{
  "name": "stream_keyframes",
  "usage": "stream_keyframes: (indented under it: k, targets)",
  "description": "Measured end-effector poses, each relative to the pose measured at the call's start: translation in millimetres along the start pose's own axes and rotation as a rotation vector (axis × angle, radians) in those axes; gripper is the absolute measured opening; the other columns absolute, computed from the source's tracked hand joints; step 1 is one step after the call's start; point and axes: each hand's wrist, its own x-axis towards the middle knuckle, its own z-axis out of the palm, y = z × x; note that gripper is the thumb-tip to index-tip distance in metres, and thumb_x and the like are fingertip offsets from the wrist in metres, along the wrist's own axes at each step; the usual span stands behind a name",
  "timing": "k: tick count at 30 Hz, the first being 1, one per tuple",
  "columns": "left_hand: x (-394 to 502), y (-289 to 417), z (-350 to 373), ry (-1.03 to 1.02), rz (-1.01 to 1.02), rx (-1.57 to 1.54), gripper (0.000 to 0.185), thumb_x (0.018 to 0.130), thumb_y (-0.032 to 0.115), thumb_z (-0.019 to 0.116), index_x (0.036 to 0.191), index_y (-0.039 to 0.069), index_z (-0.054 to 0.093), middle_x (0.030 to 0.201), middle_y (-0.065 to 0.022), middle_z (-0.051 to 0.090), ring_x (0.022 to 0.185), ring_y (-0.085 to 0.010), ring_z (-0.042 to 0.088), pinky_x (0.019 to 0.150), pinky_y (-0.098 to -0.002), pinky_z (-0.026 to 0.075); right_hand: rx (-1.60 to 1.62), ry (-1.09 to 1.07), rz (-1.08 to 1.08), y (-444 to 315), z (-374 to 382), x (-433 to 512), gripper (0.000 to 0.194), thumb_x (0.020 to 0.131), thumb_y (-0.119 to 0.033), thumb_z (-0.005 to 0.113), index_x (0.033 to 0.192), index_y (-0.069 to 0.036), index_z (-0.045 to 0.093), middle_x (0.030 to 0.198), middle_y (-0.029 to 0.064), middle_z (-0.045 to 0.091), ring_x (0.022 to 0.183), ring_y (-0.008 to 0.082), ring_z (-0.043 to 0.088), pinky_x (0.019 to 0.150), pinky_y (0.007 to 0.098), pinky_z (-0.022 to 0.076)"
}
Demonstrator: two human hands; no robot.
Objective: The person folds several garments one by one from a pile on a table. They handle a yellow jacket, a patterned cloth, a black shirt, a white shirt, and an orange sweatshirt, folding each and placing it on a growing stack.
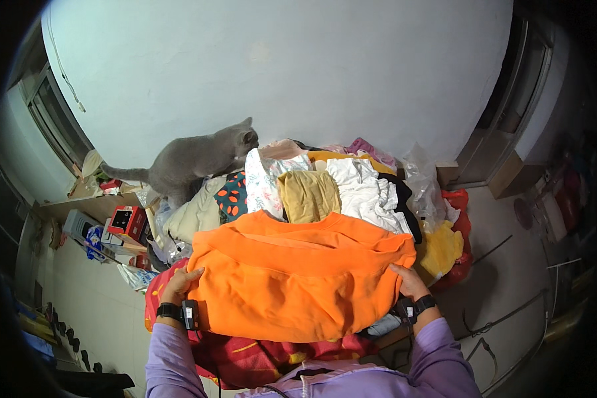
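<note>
An orange sweatshirt (288,288) is stretched wide between my two hands, its broad ribbed band running across the upper part. My left hand (180,281) grips its left edge, thumb on top. At the opposite edge my right hand (409,279) pinches the fabric; the fingers behind the cloth are hidden on both sides. Just beyond the sweatshirt lie a folded mustard-yellow garment (309,195), a white floral cloth (266,181) and a crumpled white shirt (362,191). Under and in front of it spreads a red patterned blanket (258,355).
A grey cat (194,161) stands on the pile's far left, head lowered towards the clothes. A clear plastic bag (422,184) and a yellow cloth (440,248) lie at the right. Boxes, including a red one (128,224), stand left. Cables (502,313) cross the right floor.
</note>
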Motion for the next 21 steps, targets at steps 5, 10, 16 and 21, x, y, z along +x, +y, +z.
stream_keyframes:
  k: [5, 10, 16, 21]
  targets:
    - [7.9, -2.4, -5.6, 0.016, -0.070, 0.096, 0.035, 0.085, 0.029, 0.070, 0.107, 0.003, 0.066, 0.090, -0.0028, 0.067, 0.074, -0.0132, 0.062, 0.072, -0.0251, 0.048, -0.072, -0.052, -0.001, -30.7, 21.4, -28.1, 0.048, 0.085, -0.011, 0.068, 0.130, -0.006, 0.049, 0.124, 0.0067, 0.057, 0.113, 0.0222, 0.056, 0.098, 0.0383, 0.0436]
    - [10.3, -7.2, -2.5, 0.024, -0.149, 0.110, 0.035, 0.082, 0.026, 0.071, 0.108, 0.003, 0.064, 0.090, 0.0005, 0.065, 0.076, -0.0116, 0.059, 0.074, -0.0267, 0.047, -0.094, -0.020, -0.125, -64.9, 51.2, -51.5, 0.046, 0.090, -0.027, 0.063, 0.127, -0.003, 0.052, 0.120, 0.0076, 0.059, 0.107, 0.0218, 0.059, 0.092, 0.0365, 0.0477]
    - [-20.5, 9.9, 4.5, -0.029, -0.063, -0.154, 0.043, 0.082, 0.021, 0.068, 0.119, 0.001, 0.060, 0.116, -0.0071, 0.064, 0.105, -0.0196, 0.060, 0.092, -0.0341, 0.047, -0.131, 0.383, 0.136, -68.5, 70.9, -38.0, 0.043, 0.092, -0.033, 0.058, 0.120, 0.000, 0.056, 0.118, 0.0110, 0.062, 0.101, 0.0240, 0.062, 0.085, 0.0367, 0.0514]
    - [-72.9, 65.1, 28.7, -0.179, -0.035, -0.361, 0.043, 0.082, 0.013, 0.066, 0.121, -0.003, 0.057, 0.117, -0.0103, 0.063, 0.100, -0.0222, 0.063, 0.090, -0.0341, 0.050, -0.068, 0.285, 0.088, -89.9, 98.9, -54.9, 0.045, 0.094, -0.033, 0.055, 0.124, 0.001, 0.054, 0.119, 0.0119, 0.061, 0.103, 0.0242, 0.062, 0.086, 0.0390, 0.0520]
